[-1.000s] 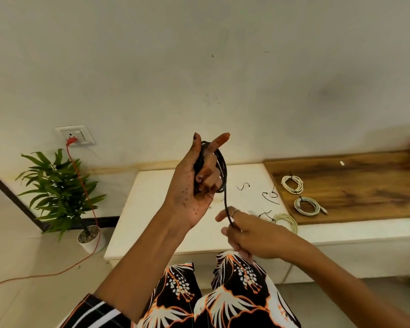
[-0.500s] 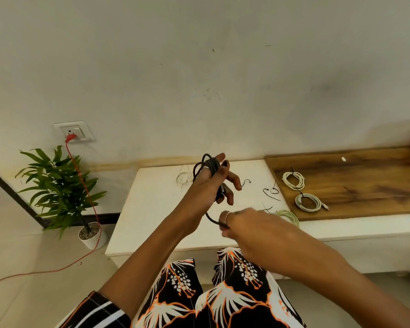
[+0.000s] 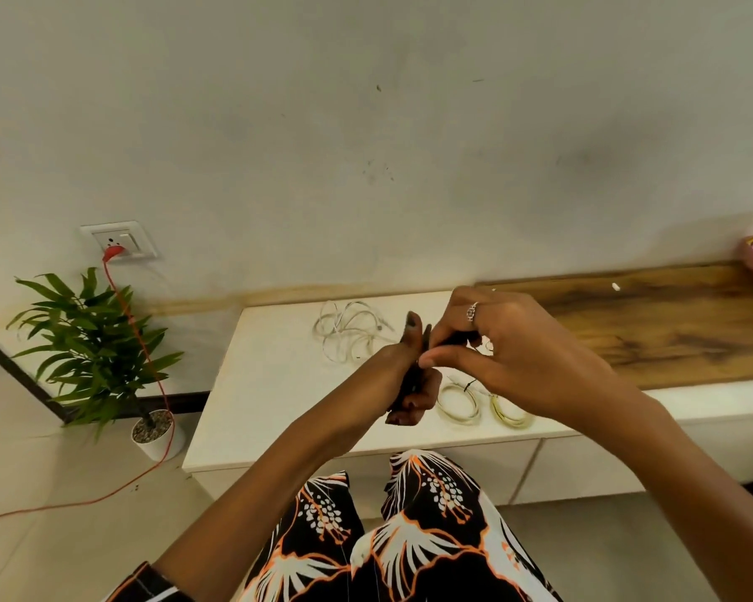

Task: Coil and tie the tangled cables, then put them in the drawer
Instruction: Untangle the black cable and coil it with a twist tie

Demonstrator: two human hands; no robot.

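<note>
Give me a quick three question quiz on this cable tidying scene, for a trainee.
1. True or false: both hands, left hand and right hand, are on the black cable.
2. The loose white cable lies: A) on the white counter B) on the floor C) on the wooden board.
3. What colour is the cord plugged into the wall socket?

Key: 1 true; 2 A; 3 red.

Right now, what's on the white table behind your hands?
A loose white cable tangle on the white table; two coiled cables beside the hands. The hands cover whatever lies directly behind them.
</note>
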